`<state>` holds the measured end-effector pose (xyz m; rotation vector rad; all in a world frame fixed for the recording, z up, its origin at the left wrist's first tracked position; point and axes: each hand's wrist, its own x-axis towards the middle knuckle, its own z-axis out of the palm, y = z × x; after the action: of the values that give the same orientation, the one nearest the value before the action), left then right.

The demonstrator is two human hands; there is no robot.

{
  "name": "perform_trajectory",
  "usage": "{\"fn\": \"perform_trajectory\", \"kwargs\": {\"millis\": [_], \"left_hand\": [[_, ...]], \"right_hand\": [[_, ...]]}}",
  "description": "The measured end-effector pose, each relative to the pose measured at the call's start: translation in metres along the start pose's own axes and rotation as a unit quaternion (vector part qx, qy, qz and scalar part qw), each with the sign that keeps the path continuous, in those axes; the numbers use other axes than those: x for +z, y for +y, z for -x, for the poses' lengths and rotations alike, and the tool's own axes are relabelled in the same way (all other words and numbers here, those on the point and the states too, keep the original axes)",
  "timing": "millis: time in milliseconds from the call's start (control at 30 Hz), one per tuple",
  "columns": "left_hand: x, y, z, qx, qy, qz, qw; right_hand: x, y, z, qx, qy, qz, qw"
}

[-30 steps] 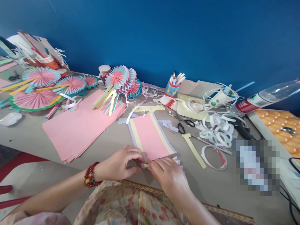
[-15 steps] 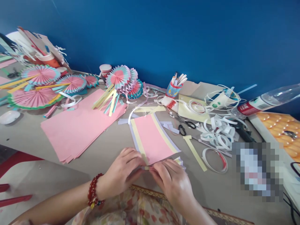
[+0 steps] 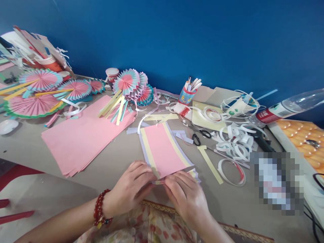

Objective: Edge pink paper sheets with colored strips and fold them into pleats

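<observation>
A pink paper sheet (image 3: 165, 146) with yellow and lilac strips down both long sides lies in front of me. Its near end is folded into narrow pleats. My left hand (image 3: 133, 187) pinches the left part of the folded edge, fingers over the top and thumb beneath. On the right part, my right hand (image 3: 186, 194) grips the same fold, its fingertips close to those of the left. Between them a short piece of the fold shows. Pleated ends with yellow and lilac edges stick out beyond my right fingers. Both thumbs are partly hidden.
Left of the sheet lies a stack of pink paper (image 3: 86, 135), with folded paper fans (image 3: 126, 82) behind it. Scissors (image 3: 199, 135), curled white strips (image 3: 235, 143) and a tape roll (image 3: 231, 172) lie to the right. A pen cup (image 3: 186, 96) stands near the blue wall.
Both hands stay on the folded edge with almost the same grip. The fold between the fingertips shows slightly more. The whole view has shifted a little.
</observation>
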<state>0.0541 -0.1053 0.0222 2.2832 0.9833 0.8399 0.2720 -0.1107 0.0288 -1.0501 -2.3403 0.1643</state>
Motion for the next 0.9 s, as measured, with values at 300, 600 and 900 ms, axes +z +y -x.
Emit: {"fn": "perform_trajectory", "kwargs": {"millis": [300,600,900], "left_hand": [[0.004,-0.002,0.006,0.033,0.022,0.01,0.999],[0.007,-0.004,0.008,0.026,0.008,0.027,0.999],[0.008,-0.005,0.006,0.015,-0.003,0.029,0.999]], "right_hand": [[0.004,0.001,0.005,-0.018,0.018,-0.023,0.999],[0.012,0.002,0.01,-0.005,0.029,-0.022,0.999],[0.011,0.003,0.012,0.007,0.025,-0.012,1.0]]}}
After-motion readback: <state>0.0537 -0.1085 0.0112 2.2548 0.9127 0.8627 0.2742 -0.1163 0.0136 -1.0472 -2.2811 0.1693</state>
